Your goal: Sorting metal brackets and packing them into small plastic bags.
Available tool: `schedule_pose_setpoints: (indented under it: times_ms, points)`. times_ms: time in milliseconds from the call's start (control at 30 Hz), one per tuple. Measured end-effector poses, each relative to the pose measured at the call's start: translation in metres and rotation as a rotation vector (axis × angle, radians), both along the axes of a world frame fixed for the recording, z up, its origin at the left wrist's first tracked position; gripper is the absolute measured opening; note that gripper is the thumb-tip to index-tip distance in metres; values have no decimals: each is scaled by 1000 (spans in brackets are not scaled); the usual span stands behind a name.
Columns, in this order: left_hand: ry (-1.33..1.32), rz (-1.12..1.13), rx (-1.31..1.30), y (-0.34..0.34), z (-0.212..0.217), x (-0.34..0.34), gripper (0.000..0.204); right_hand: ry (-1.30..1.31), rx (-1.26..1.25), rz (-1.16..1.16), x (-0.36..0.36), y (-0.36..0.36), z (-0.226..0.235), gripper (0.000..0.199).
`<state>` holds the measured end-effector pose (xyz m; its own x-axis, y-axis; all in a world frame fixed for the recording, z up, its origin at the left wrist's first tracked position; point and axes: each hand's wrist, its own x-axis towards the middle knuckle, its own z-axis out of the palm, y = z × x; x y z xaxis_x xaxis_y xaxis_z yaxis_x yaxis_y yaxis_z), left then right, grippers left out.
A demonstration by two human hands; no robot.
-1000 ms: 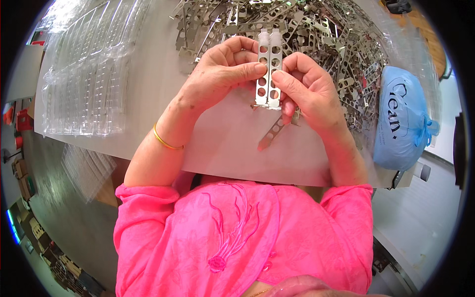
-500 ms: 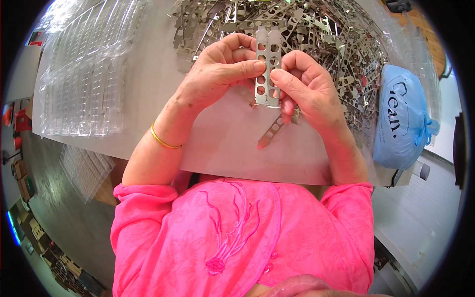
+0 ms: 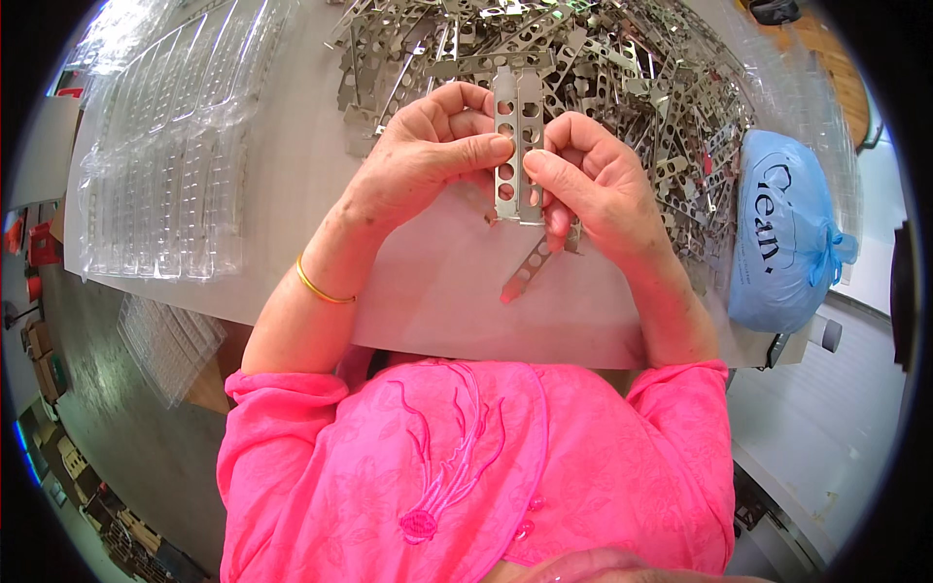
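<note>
Two flat metal brackets with round holes [image 3: 518, 146] stand side by side, pinched between both thumbs and forefingers. My left hand [image 3: 428, 160] grips their left edge and my right hand [image 3: 593, 189] grips the right edge. A third perforated metal strip [image 3: 530, 267] slants down from under my right hand's fingers, its lower end over the white table sheet [image 3: 437, 291]. A big heap of the same metal brackets [image 3: 622, 68] lies just beyond the hands.
Stacks of clear plastic blister trays [image 3: 170, 165] cover the table's left part. A tied light blue plastic bag [image 3: 782, 233] sits at the right edge. More clear trays [image 3: 170, 340] lie lower left, below the table edge.
The paired brackets have stayed between both hands with only slight shifts of the fingers. The slanted strip under the right hand hangs much as before.
</note>
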<state>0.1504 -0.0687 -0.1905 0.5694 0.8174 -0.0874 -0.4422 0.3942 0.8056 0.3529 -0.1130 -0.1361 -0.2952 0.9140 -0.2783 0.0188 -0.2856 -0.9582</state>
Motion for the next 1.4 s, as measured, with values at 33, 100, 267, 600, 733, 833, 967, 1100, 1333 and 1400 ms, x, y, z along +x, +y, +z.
schedule_pose_setpoints:
  times_ms: [33, 100, 267, 600, 733, 833, 967, 1100, 1333, 1400]
  points:
    - [2, 2, -5, 0, 0, 0, 29, 2, 1, 3, 0, 0, 0, 14]
    - [6, 4, -6, 0, 1, -1, 29, -5, 5, 7, 0, 0, 0, 14]
    - [11, -29, 6, 2, 2, -3, 29, -5, 11, 7, -1, 0, 1, 14]
    - [8, 2, 28, 2, 3, -4, 26, -56, 46, -33, 1, 1, -3, 14]
    - [-3, -6, 17, 2, 4, -7, 19, -88, 70, -42, 1, 0, -5, 13]
    - [14, -38, 5, 1, 1, -6, 16, -115, 76, -28, -3, -1, -7, 12]
    - [126, -11, 58, -1, 3, -3, 22, -125, 37, -29, -7, -4, -5, 13]
    - [100, 16, 56, -3, 8, -5, 23, -222, 170, -72, -5, -5, -1, 14]
    - [86, 70, 110, -6, -2, -2, 18, -127, 227, -53, -13, -12, -6, 12]
    - [119, 83, 141, -9, -1, -1, 18, -147, 236, -30, -12, -11, -5, 11]
